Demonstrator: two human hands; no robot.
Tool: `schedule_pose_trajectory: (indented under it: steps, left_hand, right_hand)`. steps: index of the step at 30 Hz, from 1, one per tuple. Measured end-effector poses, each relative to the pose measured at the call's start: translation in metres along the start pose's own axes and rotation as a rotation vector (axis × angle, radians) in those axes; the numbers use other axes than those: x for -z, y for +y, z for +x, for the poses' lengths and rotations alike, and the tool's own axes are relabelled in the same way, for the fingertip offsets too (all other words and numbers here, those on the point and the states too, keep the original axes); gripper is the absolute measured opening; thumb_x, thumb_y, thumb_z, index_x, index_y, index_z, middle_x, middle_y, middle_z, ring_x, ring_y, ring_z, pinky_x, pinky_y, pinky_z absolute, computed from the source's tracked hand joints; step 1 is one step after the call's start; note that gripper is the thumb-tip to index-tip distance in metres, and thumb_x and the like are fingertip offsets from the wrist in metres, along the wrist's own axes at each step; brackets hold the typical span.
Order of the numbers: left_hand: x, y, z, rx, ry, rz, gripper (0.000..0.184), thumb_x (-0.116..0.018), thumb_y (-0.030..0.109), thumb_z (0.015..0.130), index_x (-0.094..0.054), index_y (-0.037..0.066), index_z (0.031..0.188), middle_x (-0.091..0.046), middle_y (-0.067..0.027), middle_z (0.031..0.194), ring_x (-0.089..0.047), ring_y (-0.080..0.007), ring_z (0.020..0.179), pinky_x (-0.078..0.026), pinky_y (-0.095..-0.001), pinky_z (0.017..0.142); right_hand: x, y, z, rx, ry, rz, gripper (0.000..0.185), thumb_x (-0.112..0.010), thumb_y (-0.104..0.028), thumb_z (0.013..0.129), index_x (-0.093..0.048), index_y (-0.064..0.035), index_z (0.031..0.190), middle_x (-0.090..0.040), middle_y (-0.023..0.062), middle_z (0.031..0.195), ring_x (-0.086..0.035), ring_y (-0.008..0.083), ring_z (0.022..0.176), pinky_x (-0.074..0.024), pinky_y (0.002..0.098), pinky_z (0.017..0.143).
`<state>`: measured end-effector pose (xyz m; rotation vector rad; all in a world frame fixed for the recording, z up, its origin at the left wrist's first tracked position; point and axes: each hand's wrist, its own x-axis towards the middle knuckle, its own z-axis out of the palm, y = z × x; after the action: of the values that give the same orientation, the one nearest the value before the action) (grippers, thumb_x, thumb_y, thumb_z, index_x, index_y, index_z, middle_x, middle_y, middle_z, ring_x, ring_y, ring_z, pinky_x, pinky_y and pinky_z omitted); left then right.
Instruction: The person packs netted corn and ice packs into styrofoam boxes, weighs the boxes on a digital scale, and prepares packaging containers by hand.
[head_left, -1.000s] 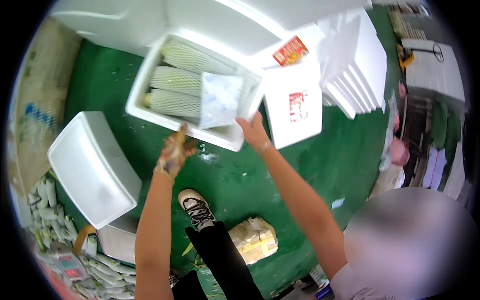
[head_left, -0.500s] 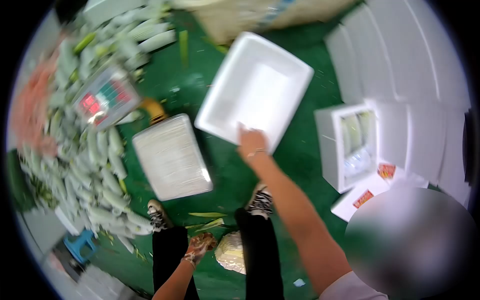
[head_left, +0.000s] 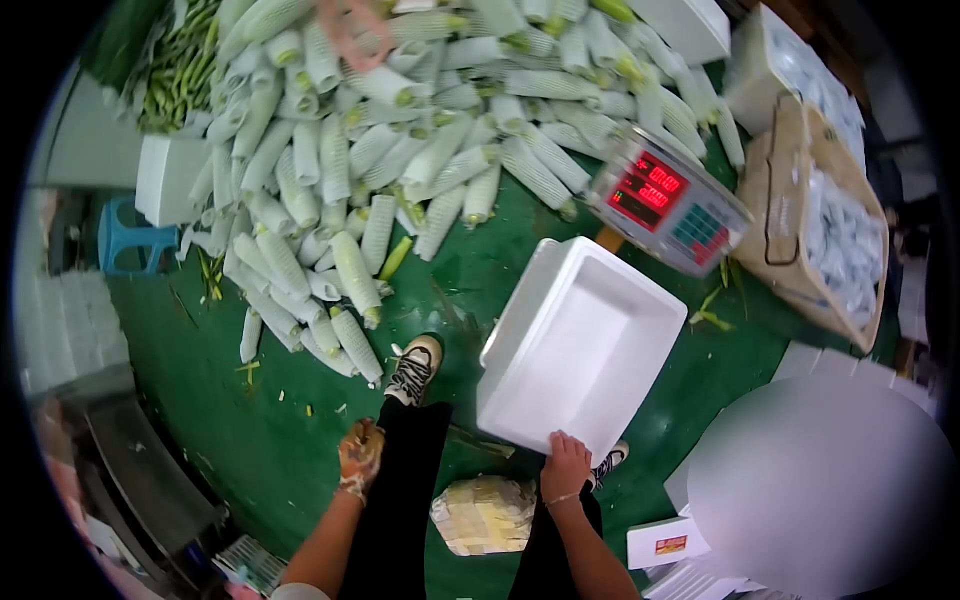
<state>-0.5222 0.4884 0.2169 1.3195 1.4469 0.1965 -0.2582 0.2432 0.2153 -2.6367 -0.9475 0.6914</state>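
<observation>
My right hand (head_left: 567,467) grips the near rim of a white foam box (head_left: 610,345), fingers over its edge. The box has a bare interior and is tilted in view. It stands where the platform of a digital scale was, mostly hiding it. The scale's display head (head_left: 668,200), with lit red digits, is just beyond the box. My left hand (head_left: 360,457), in what looks like a brown-stained glove, hangs beside my left leg with its fingers curled. Whatever may be inside those fingers is hidden.
A large heap of long vegetables in white foam net sleeves (head_left: 430,150) covers the far floor. A taped bundle (head_left: 485,514) sits between my legs. At right are a crate of bagged items (head_left: 785,225) and foam lids (head_left: 668,541). A blue stool (head_left: 137,240) stands left.
My right hand has brought the foam box from the floor onto the scale's platform, closer to me. My view has turned left. My left hand stays low by my leg.
</observation>
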Motion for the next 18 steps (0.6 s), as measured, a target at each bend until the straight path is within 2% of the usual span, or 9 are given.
schedule_pose_trajectory:
  steps: [2, 3, 5, 7, 10, 11, 12, 16, 18]
  left_hand:
    - [0.029, 0.033, 0.037, 0.138, 0.088, 0.386, 0.012, -0.055, 0.005, 0.081, -0.055, -0.001, 0.092, -0.058, -0.0119, 0.094, -0.057, -0.0193, 0.075, -0.048, -0.0304, 0.065]
    - [0.053, -0.006, 0.066, 0.045, 0.056, -0.093, 0.018, -0.057, 0.009, 0.081, -0.057, -0.002, 0.095, -0.059, -0.0126, 0.091, -0.057, -0.0208, 0.075, -0.048, -0.0321, 0.067]
    - [0.072, -0.055, 0.135, -0.220, 0.183, -0.116, 0.029, -0.058, 0.016, 0.081, -0.059, -0.002, 0.104, -0.061, -0.0131, 0.087, -0.058, -0.0238, 0.075, -0.049, -0.0341, 0.069]
    - [0.051, -0.012, 0.211, -0.450, 0.381, 0.631, 0.041, -0.055, 0.021, 0.085, -0.053, 0.002, 0.121, -0.061, -0.0131, 0.091, -0.060, -0.0273, 0.079, -0.049, -0.0343, 0.067]
    - [0.005, 0.055, 0.308, -0.033, 0.461, 0.579, 0.068, -0.066, 0.042, 0.076, -0.048, -0.004, 0.122, -0.060, -0.0213, 0.092, -0.058, -0.0330, 0.085, -0.048, -0.0401, 0.072]
    - [-0.010, 0.008, 0.357, -0.185, 0.432, 0.839, 0.074, -0.067, 0.047, 0.072, -0.048, -0.005, 0.121, -0.060, -0.0209, 0.090, -0.058, -0.0334, 0.082, -0.048, -0.0428, 0.073]
    - [-0.024, 0.011, 0.373, -0.041, 0.485, 0.878, 0.074, -0.067, 0.048, 0.072, -0.048, -0.005, 0.120, -0.060, -0.0198, 0.090, -0.058, -0.0330, 0.081, -0.048, -0.0435, 0.074]
    - [-0.019, -0.005, 0.398, 0.129, 0.242, 0.662, 0.068, -0.066, 0.044, 0.075, -0.046, -0.001, 0.122, -0.059, -0.0150, 0.099, -0.059, -0.0326, 0.082, -0.049, -0.0472, 0.074]
    - [0.004, -0.082, 0.380, -0.201, 0.020, -0.412, 0.061, -0.069, 0.023, 0.075, -0.042, 0.003, 0.125, -0.056, -0.0116, 0.107, -0.060, -0.0280, 0.083, -0.052, -0.0458, 0.072]
  right_hand:
    - [-0.002, -0.018, 0.014, -0.045, 0.015, -0.145, 0.044, -0.056, -0.004, 0.071, -0.052, -0.0044, 0.115, -0.053, 0.0157, 0.116, -0.049, 0.0323, 0.107, -0.0355, 0.0433, 0.092]
    - [-0.003, -0.028, 0.016, -0.069, 0.021, -0.218, 0.047, -0.056, -0.004, 0.071, -0.050, -0.0031, 0.118, -0.051, 0.0181, 0.118, -0.048, 0.0343, 0.108, -0.0344, 0.0444, 0.093]
    - [0.015, -0.075, 0.019, -0.119, 0.079, -0.088, 0.050, -0.055, -0.003, 0.071, -0.047, 0.0013, 0.120, -0.048, 0.0215, 0.119, -0.046, 0.0375, 0.109, -0.0326, 0.0462, 0.093]
    - [0.014, -0.121, 0.023, -0.016, 0.117, 0.113, 0.053, -0.055, -0.005, 0.071, -0.042, 0.0079, 0.120, -0.047, 0.0243, 0.116, -0.044, 0.0419, 0.107, -0.0321, 0.0473, 0.093]
    - [-0.020, -0.213, 0.090, 0.067, -0.165, 0.404, 0.047, -0.061, -0.002, 0.073, -0.044, 0.0037, 0.116, -0.049, 0.0223, 0.109, -0.048, 0.0377, 0.104, -0.0387, 0.0408, 0.092]
    - [-0.046, -0.239, 0.125, 0.044, -0.203, 0.526, 0.045, -0.061, -0.001, 0.076, -0.044, 0.0023, 0.117, -0.049, 0.0214, 0.110, -0.050, 0.0364, 0.104, -0.0409, 0.0390, 0.091]
    - [-0.075, -0.264, 0.167, 0.100, -0.154, 0.558, 0.041, -0.058, -0.003, 0.080, -0.044, 0.0024, 0.118, -0.050, 0.0214, 0.109, -0.052, 0.0357, 0.102, -0.0422, 0.0377, 0.089]
    - [-0.240, -0.330, 0.367, 0.058, 0.025, 0.495, 0.051, -0.054, -0.026, 0.088, -0.041, 0.0160, 0.115, -0.042, 0.0349, 0.121, -0.044, 0.0430, 0.111, -0.0336, 0.0428, 0.098]
    - [-0.305, -0.363, 0.437, -0.231, -0.012, 0.210, 0.079, -0.069, -0.040, 0.073, -0.036, 0.0184, 0.116, -0.046, 0.0347, 0.119, -0.045, 0.0445, 0.111, -0.0355, 0.0458, 0.098]
